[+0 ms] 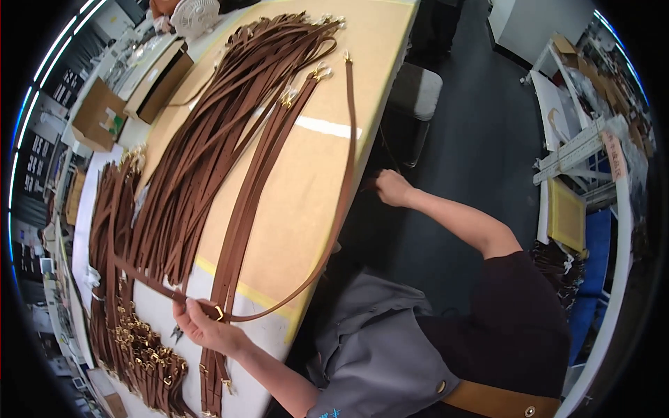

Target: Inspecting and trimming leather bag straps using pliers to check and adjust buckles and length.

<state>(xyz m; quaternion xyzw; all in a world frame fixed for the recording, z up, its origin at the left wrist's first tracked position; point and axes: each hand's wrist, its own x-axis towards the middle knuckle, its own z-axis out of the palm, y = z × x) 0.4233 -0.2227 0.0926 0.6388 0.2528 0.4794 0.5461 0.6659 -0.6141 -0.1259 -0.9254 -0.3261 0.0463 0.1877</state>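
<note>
My left hand point(203, 329) is closed on a long brown leather strap point(351, 132) near its gold buckle point(219, 313). From there the strap curves right and up along the table edge to a gold clasp point(348, 57) at the far end. Its other part runs left from my fingers over the pile. Off the table's right side, my right hand point(394, 188) is closed in a fist beside the edge. Something small and dark shows at its fingers, too unclear to name. Several straps point(252, 184) lie side by side lengthwise on the table between the hands.
A big heap of brown straps point(230, 104) covers the table point(380, 42). Another bundle with gold buckles point(143, 348) lies near left. Cardboard boxes point(162, 80) and a white fan point(196, 17) stand at the far left. A stool point(417, 94) is beside the table; shelving point(592, 150) stands right.
</note>
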